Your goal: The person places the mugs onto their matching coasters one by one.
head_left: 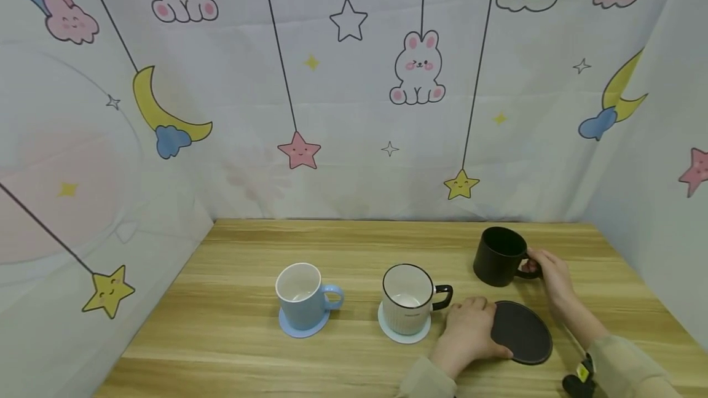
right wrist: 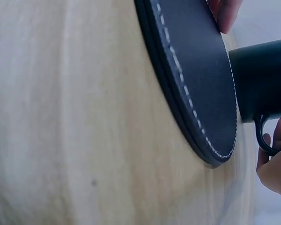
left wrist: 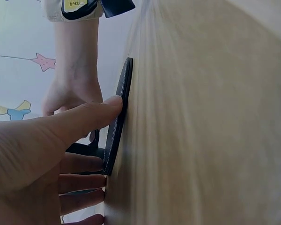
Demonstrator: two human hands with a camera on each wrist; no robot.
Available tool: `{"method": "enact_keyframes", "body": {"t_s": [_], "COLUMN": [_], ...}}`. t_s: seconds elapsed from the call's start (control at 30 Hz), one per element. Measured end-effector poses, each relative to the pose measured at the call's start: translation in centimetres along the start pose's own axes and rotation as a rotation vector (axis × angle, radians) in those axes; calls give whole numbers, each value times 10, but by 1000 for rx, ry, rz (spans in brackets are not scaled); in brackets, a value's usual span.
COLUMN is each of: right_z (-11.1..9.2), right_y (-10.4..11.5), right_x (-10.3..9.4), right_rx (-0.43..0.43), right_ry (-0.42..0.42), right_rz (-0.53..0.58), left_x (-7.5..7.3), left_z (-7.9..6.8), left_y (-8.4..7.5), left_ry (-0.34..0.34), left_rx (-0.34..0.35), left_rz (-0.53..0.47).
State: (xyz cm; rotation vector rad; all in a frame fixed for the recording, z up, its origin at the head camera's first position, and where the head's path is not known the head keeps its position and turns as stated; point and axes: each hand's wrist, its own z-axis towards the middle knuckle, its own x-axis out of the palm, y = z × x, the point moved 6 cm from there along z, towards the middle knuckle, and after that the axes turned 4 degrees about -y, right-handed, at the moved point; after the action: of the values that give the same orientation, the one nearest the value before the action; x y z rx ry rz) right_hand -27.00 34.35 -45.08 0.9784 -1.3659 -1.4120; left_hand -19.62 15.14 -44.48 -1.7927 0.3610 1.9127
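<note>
A black mug [head_left: 494, 261] stands on the table at the back right, and my right hand [head_left: 555, 278] grips its handle. In front of it lies a round black coaster [head_left: 522, 333] with pale stitching along its edge, seen close in the right wrist view. My left hand [head_left: 467, 330] holds the coaster at its left side, thumb at the near edge and fingers at the far edge. Just left of that hand a white ribbed mug [head_left: 406, 312] with a black rim and handle sits on a pale coaster [head_left: 402, 338]. The left fingertips are partly hidden in the head view.
A light blue mug [head_left: 303, 306] sits on a blue coaster [head_left: 298, 331] farther left, its handle pointing right. The wood-grain table [head_left: 221, 324] is bordered by printed cloth [head_left: 354, 91] at the back and both sides. A black wrist device [head_left: 578, 384] hangs by the right sleeve.
</note>
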Motion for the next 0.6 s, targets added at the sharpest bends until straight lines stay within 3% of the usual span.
{"method": "enact_keyframes", "body": {"t_s": [0.6], "right_z": [-7], "right_y": [7], "right_x": [7], "right_rx": [-93], "right_ry": [57], "right_rz": [91], "left_x": [0], "left_z": [-1], "left_y": [0], "left_ry": [36], "left_rx": [-16], "left_rz": [3]}}
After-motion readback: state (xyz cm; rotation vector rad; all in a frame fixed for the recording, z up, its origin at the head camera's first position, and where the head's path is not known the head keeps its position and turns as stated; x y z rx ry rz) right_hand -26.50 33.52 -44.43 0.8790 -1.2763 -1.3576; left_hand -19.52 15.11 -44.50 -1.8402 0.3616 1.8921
